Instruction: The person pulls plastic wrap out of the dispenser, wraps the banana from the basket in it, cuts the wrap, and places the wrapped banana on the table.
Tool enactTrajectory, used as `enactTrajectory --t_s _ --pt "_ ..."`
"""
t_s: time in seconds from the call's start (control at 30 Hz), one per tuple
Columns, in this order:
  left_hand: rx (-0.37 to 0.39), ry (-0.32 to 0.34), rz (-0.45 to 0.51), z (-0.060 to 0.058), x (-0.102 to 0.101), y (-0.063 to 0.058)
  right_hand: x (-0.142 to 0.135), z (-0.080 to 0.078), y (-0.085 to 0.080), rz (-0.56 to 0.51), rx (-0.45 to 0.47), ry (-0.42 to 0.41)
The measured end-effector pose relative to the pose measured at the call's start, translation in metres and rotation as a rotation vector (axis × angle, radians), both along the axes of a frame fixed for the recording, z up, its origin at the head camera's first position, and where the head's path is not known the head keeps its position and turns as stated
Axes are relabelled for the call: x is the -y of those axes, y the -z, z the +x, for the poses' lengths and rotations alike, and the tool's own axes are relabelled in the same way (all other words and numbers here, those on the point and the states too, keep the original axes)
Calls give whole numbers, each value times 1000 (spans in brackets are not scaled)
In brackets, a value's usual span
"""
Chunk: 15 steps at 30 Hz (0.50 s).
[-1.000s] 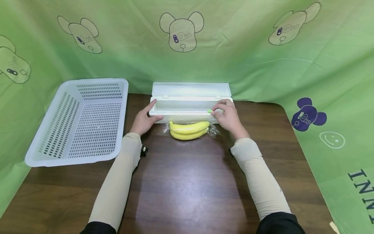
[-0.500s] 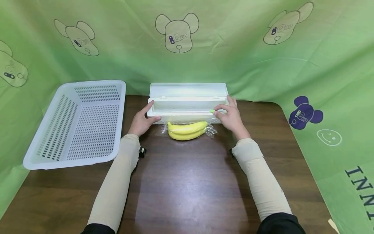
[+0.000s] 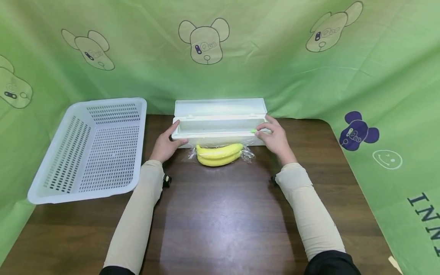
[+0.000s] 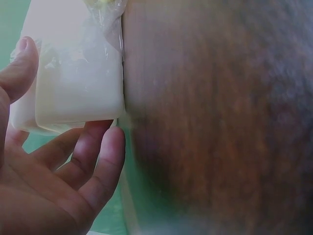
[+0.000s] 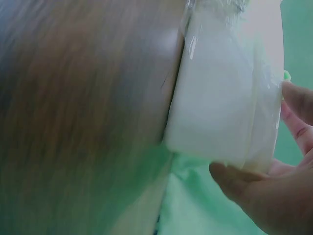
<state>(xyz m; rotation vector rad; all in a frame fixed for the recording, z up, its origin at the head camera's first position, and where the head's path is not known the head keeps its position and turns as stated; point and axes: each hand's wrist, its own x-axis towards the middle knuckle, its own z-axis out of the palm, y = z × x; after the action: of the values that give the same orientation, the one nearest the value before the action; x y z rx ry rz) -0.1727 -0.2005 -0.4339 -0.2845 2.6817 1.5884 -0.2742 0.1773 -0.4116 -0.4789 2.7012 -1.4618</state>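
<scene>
A white cling film dispenser (image 3: 213, 135) lies across the table with its lid (image 3: 220, 107) tipped back. My left hand (image 3: 164, 147) holds its left end, thumb along the front and fingers bent against the end face (image 4: 80, 93). Between thumb and index finger, my right hand (image 3: 277, 141) pinches a small green slide cutter (image 3: 253, 131) on the front edge. The other right fingers reach round the dispenser's right end. In front sit yellow bananas (image 3: 219, 155) with clear film (image 3: 247, 153) over them, crinkled at both sides. Film also covers the dispenser's front.
To the left stands a large white perforated basket (image 3: 139, 152), close beside my left forearm. Green printed cloth (image 3: 268, 84) hangs behind the dispenser and down the right side. The brown wooden table (image 3: 220, 221) stretches toward me.
My right hand has slid the green cutter rightward along the dispenser's edge. The left hand keeps its place on the left end. The head view has shifted slightly.
</scene>
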Motion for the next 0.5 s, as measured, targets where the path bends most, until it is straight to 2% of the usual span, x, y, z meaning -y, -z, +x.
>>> enactTrajectory --t_s 0.33,0.5 --pt "1 3 -1 -1 -1 -1 -16 -4 3 -62 25 33" --pt "5 -1 -1 0 -2 -2 -21 -2 0 -41 30 31"
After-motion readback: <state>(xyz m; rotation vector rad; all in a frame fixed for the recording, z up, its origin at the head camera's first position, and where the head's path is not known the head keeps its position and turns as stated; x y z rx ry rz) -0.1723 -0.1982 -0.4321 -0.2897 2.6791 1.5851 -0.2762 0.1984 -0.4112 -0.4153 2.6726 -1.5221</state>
